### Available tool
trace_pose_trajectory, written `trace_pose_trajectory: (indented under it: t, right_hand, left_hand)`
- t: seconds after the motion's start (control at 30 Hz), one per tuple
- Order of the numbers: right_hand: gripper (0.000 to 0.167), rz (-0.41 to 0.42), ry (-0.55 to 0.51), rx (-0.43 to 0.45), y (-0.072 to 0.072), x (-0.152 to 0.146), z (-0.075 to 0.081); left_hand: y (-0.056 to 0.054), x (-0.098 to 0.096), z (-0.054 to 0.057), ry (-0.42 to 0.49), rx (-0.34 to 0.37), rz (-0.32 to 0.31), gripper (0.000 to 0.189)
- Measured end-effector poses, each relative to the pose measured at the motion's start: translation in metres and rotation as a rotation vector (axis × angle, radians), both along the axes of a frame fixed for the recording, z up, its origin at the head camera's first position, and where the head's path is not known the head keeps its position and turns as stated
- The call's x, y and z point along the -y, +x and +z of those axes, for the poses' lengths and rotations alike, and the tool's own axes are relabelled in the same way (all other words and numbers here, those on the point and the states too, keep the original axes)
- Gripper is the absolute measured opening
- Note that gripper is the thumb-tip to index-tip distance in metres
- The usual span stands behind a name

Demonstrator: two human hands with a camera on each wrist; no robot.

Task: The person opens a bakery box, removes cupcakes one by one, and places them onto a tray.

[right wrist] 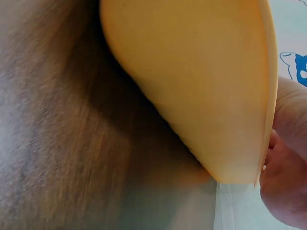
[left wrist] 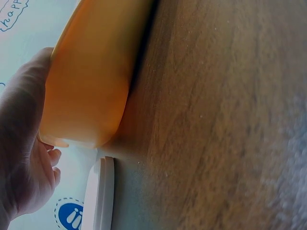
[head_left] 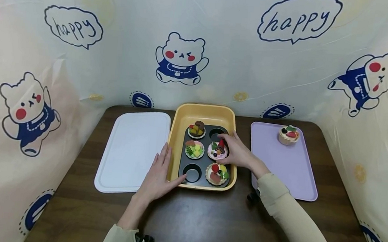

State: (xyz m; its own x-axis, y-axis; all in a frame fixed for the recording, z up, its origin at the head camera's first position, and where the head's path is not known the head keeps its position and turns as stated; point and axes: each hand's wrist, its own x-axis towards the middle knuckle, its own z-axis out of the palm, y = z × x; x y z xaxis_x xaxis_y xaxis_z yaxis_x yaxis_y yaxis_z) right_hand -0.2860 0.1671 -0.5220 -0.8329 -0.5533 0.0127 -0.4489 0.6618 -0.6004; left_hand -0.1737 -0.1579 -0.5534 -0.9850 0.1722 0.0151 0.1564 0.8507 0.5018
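A yellow basin [head_left: 205, 111] in the middle of the table holds a dark muffin tin [head_left: 202, 171]. My right hand [head_left: 237, 151] reaches over the basin's right rim, thumb and fingers around a fruit tart [head_left: 217, 151] at the middle-right cup. Along the basin's left rim lies my left hand [head_left: 159, 175], fingers extended and thumb over the front edge near a cup [head_left: 192, 173] whose dark inside shows. Other tarts sit in the tin: a chocolate-topped one [head_left: 196, 129], a green-and-yellow one [head_left: 194, 149] and a strawberry one [head_left: 217, 174]. Both wrist views show mostly the basin's outer wall [left wrist: 91, 76].
To the left lies a white tray [head_left: 134, 150], close beside the basin. A lilac tray [head_left: 281, 167] on the right carries one fruit tart [head_left: 288, 135] near its back edge. Printed cloth [head_left: 223, 20] hangs behind the brown wooden table [head_left: 206, 222] and along its sides.
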Motion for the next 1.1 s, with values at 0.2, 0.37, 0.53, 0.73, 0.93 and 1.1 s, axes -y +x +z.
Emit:
trace_pose_trajectory:
  t: [0.2, 0.37, 0.53, 0.73, 0.93, 1.1]
  right_hand:
    - [0.089, 0.022, 0.07, -0.047, -0.004, 0.002, 0.001]
    - [0.08, 0.016, 0.084, -0.069, -0.006, 0.003, -0.002]
    - [0.071, -0.008, 0.059, -0.088, -0.005, 0.004, -0.008]
    - [0.071, -0.041, -0.031, -0.099, -0.004, 0.004, -0.017]
    - [0.071, -0.039, -0.159, -0.1, -0.002, 0.001, -0.022]
    - [0.07, -0.013, -0.235, -0.135, -0.006, -0.003, -0.032]
  left_hand:
    - [-0.001, 0.0, 0.0, 0.002, -0.002, 0.001, 0.122]
    - [-0.001, -0.001, -0.001, 0.007, 0.0, 0.003, 0.121]
    - [-0.002, -0.001, -0.001, 0.006, 0.003, 0.003, 0.121]
    - [-0.002, -0.001, -0.001, 0.004, 0.005, 0.005, 0.121]
    - [-0.001, -0.001, 0.0, 0.012, 0.013, 0.006, 0.122]
    - [-0.001, 0.0, 0.001, 0.01, 0.019, 0.007, 0.122]
